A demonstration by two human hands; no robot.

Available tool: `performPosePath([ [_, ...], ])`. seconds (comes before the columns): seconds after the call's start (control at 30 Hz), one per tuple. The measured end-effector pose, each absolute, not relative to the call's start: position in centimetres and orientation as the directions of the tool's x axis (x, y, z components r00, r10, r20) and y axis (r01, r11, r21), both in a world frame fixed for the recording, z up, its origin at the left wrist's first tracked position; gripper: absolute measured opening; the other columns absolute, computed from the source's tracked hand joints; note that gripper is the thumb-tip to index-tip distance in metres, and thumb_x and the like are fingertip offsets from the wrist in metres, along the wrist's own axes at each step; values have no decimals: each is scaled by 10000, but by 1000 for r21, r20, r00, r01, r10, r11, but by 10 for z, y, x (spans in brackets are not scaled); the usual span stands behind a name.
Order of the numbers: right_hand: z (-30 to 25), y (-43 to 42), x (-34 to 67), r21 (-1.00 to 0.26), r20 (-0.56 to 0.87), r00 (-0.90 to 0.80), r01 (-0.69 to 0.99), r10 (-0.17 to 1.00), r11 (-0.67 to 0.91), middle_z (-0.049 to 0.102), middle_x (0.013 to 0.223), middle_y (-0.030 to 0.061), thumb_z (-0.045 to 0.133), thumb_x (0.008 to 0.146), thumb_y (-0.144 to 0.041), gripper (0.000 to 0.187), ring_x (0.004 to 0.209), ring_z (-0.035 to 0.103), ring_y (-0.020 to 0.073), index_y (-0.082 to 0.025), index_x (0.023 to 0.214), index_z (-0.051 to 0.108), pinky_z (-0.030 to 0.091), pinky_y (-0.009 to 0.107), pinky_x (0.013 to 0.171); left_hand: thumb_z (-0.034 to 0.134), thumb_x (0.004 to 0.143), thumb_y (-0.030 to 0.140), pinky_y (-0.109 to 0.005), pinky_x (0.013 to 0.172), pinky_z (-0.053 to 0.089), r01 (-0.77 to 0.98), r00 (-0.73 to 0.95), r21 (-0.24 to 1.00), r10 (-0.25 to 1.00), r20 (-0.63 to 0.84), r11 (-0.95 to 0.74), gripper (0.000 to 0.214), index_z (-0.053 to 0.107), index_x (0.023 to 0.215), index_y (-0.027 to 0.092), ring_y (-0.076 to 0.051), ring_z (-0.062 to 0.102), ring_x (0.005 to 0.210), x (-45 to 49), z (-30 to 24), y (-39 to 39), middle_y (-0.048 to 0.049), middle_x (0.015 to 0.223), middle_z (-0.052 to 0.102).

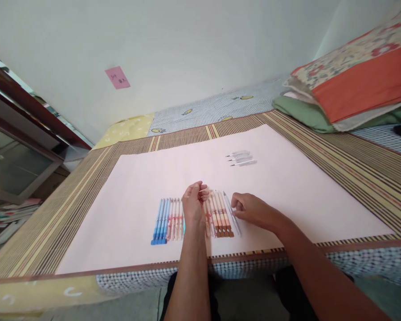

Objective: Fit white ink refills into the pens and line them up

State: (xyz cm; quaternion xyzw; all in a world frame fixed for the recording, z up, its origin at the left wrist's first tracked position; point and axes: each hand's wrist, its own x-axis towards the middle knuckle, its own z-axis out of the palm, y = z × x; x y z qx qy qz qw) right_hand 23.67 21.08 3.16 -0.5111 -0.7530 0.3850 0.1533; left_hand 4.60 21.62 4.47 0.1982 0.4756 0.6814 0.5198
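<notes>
A row of pens [173, 220] lies side by side on a pale pink sheet [287, 200]: blue ones at the left, pink ones in the middle, orange-brown ones [222, 216] at the right. My left hand [193, 205] rests over the middle of the row, fingers curled as if pinching a pen top. My right hand [249, 209] sits at the row's right end, fingers curled on a clear pen [236, 225]. A few clear pen parts [242, 158] lie apart, farther back on the sheet.
The sheet lies on a striped woven mat [370, 165] over a bed with a checked cover. Folded bedding [350, 80] is stacked at the back right. A pink note [117, 77] sticks to the wall. A dark cabinet [16, 147] stands at the left.
</notes>
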Motion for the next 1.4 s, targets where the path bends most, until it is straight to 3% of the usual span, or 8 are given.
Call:
performPosePath([
  [0.17,44,204,238,-738,-272,-490,659,828,148,605,629,-22,721,656,-193,171,584,537,143,-209,682,553,349,252,527,783,631,379,-220,542,344,-518,-374,855,902,-217,-10,345,702,849,125,-94,568,571,46,43,217,-55,751,691],
  [0.37,49,198,236,-777,-422,-477,628,771,-37,599,505,-20,649,699,-190,124,440,535,133,-200,622,553,371,248,440,782,630,371,-223,541,340,-525,-363,851,904,-228,4,322,699,832,134,-92,567,562,48,44,217,-52,747,691],
  [0.97,34,201,240,-853,-287,-483,523,827,10,616,578,-14,648,776,-273,105,487,562,141,-192,728,600,398,252,464,780,645,385,-220,551,336,-496,-354,868,911,-213,10,319,705,836,141,-94,576,575,52,42,216,-53,756,697],
  [1.1,37,202,235,-794,-222,-454,597,863,110,597,581,-12,657,769,-238,138,532,537,137,-201,675,563,353,254,506,774,642,369,-221,550,342,-503,-344,864,913,-220,19,303,707,829,141,-94,576,573,51,42,217,-52,753,695],
  [1.2,40,196,236,-780,-177,-477,601,861,173,608,659,-19,659,728,-173,122,606,547,144,-211,741,544,358,257,556,782,638,355,-215,545,334,-513,-344,858,914,-217,11,303,708,836,139,-90,574,576,51,41,216,-52,754,696],
  [1.4,54,173,238,-716,-282,-499,678,819,166,598,832,-7,753,630,-159,364,739,563,174,-228,885,502,371,263,628,797,637,345,-215,543,347,-535,-345,845,913,-217,-2,308,711,845,134,-91,569,572,45,40,218,-50,753,695],
])
